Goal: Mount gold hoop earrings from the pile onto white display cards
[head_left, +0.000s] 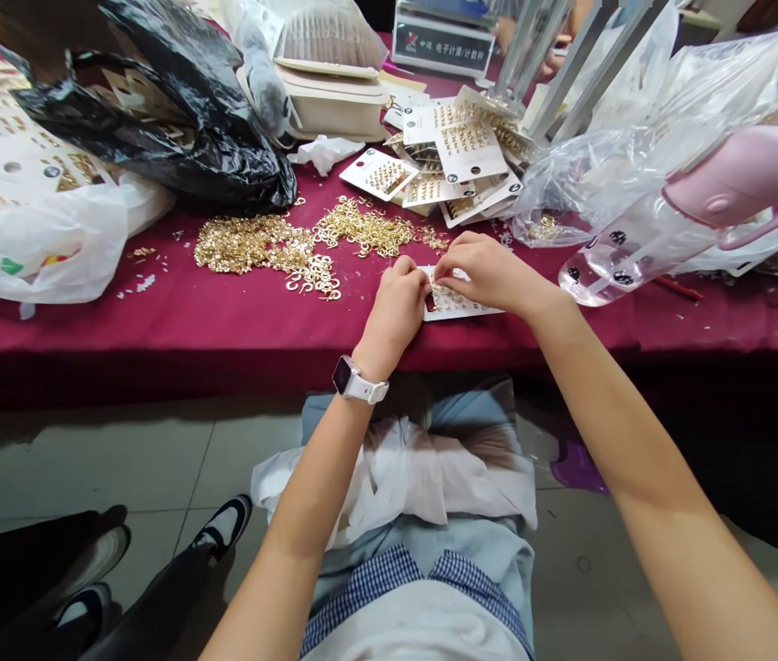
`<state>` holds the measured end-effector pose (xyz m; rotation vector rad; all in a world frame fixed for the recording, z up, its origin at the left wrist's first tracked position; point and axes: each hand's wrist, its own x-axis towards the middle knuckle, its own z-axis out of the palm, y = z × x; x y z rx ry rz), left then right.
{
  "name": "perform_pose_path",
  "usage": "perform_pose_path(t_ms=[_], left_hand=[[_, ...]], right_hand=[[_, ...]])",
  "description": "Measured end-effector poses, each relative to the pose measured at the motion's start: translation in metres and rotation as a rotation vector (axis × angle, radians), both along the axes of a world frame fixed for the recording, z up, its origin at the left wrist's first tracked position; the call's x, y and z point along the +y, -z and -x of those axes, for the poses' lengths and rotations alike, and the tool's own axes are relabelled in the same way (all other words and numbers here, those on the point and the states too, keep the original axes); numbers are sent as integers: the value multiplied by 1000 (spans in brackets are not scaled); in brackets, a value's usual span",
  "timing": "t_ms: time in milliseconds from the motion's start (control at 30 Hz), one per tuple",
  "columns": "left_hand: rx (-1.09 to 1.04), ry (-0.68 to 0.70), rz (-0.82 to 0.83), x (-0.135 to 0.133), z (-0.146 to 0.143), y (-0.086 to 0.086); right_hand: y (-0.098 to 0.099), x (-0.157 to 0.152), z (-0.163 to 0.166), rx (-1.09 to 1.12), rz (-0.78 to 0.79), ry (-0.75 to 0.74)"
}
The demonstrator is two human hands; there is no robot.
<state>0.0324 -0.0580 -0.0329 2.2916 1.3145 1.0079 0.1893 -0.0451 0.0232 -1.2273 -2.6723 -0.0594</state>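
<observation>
Left hand (399, 292) closed on left end of card (463, 307); right hand (483, 266) pinched over it, contents too small to tell. Card flat beneath both hands, long axis apparently left-right; right end partly covered, facing unclear. Gold hooks (365, 228) beyond left hand. Step looks like setting pieces on card; next move calls for steady left hold, fine right pinch.

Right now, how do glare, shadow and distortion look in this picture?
Head view: bright glare streaks the black bag; head view, right: the space beneath the red tablecloth sinks into darkness; head view, tablecloth's front edge: bowed, likely lens distortion; head view, center: the card's fine detail is too small to read.
</observation>
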Motion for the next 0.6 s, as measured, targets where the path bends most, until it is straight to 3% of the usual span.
perform_pose_path(t_ms=[600], left_hand=[[18,-3,-9,0,-1,0]], right_hand=[[4,-3,4,-97,-51,48]])
